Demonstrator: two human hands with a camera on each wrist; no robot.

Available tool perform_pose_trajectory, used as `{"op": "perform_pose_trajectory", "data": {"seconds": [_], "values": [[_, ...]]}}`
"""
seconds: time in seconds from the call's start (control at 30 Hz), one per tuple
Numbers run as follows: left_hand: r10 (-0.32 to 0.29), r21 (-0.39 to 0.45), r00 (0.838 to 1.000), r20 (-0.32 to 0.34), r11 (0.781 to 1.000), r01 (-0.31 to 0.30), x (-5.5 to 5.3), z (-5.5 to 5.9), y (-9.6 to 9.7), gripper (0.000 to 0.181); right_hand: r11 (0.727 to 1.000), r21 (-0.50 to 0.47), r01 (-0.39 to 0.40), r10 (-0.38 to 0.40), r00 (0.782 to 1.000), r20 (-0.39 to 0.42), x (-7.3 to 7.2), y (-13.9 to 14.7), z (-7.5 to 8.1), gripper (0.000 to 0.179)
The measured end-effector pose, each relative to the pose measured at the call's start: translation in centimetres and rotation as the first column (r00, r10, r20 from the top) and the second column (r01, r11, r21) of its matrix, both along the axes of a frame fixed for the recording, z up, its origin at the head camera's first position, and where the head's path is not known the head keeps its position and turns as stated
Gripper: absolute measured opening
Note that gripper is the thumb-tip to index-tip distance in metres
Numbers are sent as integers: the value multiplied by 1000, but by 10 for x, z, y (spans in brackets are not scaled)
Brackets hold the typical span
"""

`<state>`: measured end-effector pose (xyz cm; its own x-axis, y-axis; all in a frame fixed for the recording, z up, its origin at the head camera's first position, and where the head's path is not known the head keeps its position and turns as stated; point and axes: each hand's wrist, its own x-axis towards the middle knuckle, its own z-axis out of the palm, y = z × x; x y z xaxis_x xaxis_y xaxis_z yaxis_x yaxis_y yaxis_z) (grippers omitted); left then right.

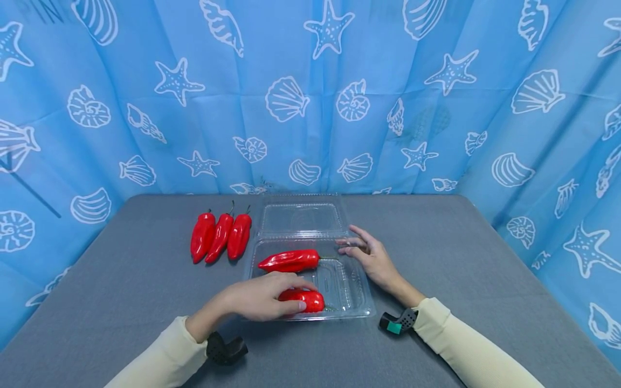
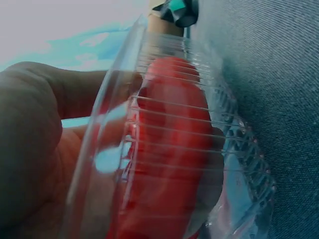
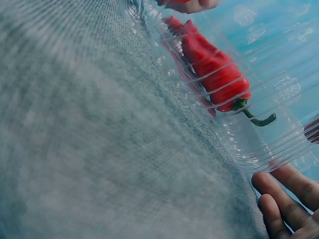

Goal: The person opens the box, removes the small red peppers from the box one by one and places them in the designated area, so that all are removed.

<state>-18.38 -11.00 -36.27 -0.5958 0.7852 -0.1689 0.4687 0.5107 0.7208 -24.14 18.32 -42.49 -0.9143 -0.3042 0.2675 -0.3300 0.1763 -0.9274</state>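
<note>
A clear plastic clamshell container (image 1: 367, 311) lies with its lid folded back, away from me. In the near part of its tray my left hand (image 1: 257, 297) holds a red chili pepper (image 1: 312, 300), thumb on the near side and fingers over the far side. The left wrist view shows this red pepper (image 2: 172, 144) through the ribbed wall. Behind it in the tray, another red pepper (image 1: 290, 261) points its stem right; its green stem (image 3: 261, 119) shows in the right wrist view. My right hand (image 1: 373, 261), fingers spread, is at the tray's right edge.
Three more red peppers (image 1: 221, 237) lie side by side left of the container, stems away from me. The transparent lid (image 1: 301, 218) lies flat behind the tray. A grey cloth (image 1: 145, 269) covers the table, and a blue shell-patterned curtain (image 1: 310, 134) hangs behind it.
</note>
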Motion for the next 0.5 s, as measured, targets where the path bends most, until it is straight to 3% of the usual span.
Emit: {"op": "perform_pose_trajectory", "data": {"seconds": [0.3,0.5], "values": [[-18,96,997,72,995,11,-2,3,-6,56,1000,6,3,-3,1000,-7,0,-1,0,60],[28,171,997,74,984,-40,-2,5,-6,57,1000,11,6,-6,1000,7,1,0,1,61]]}}
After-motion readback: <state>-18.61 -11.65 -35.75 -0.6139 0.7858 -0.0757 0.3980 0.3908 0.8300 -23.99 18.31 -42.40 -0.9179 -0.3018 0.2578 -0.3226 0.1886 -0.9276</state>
